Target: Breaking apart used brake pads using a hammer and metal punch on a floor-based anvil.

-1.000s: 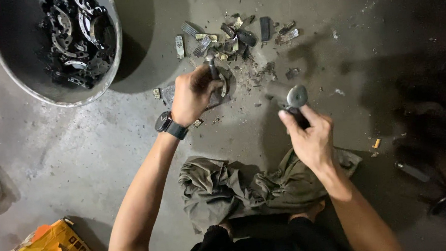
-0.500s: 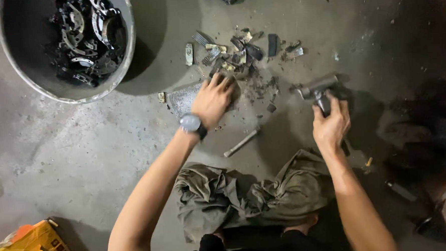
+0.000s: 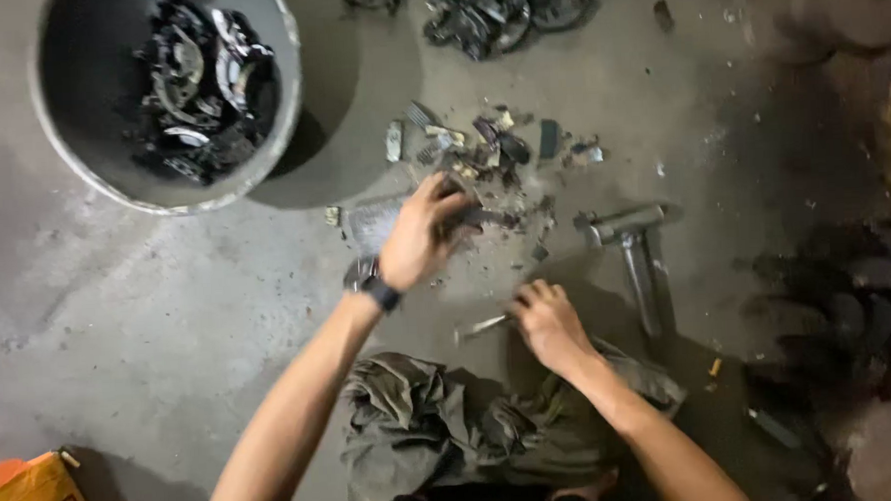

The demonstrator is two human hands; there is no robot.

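The left hand [image 3: 420,237], a dark watch [image 3: 379,291] on its wrist, rests on the concrete floor [image 3: 149,344] with its fingers curled over a dark scrap piece [image 3: 484,217] at the near edge of a scatter of broken bits [image 3: 481,149]. The right hand [image 3: 549,321] reaches down to a thin metal rod [image 3: 481,327] lying on the floor, fingers bent around its end; whether they grip it firmly I cannot tell. A hammer [image 3: 636,247] lies untouched just to the right. A metal bucket [image 3: 71,157] with dark scrap stands far left, and a crumpled olive cloth [image 3: 423,422] lies between the arms.
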